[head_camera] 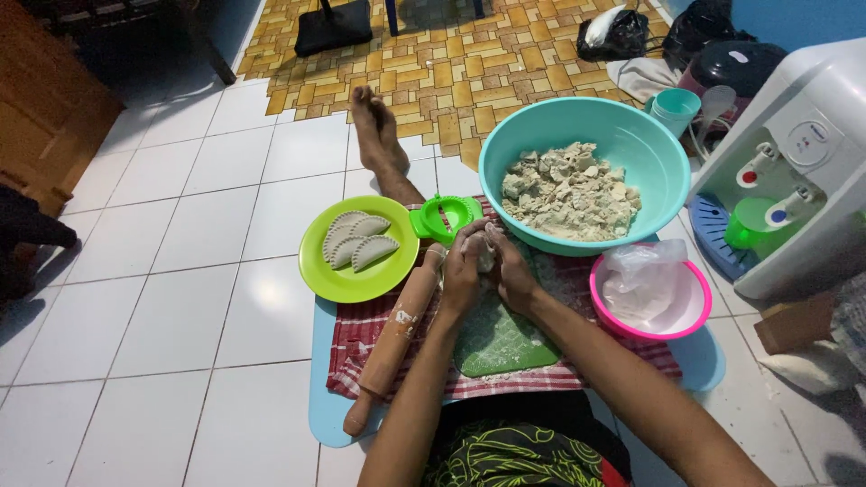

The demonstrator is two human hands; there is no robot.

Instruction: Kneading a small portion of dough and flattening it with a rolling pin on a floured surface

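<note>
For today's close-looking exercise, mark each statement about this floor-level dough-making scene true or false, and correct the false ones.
1. Both hands are pressed together around a piece of dough. True: the left hand and right hand meet around the dough piece.
2. The green plate holds shaped, folded pastries. True: the green plate carries a few crimped half-moon pastries.
3. The rolling pin is in the right hand. False: the rolling pin lies on the checked cloth beside the left forearm.
4. The teal bowl is empty. False: the teal bowl holds crumbly dough chunks.
5. The pink bowl contains water. False: the pink bowl holds a crumpled plastic bag.
</note>
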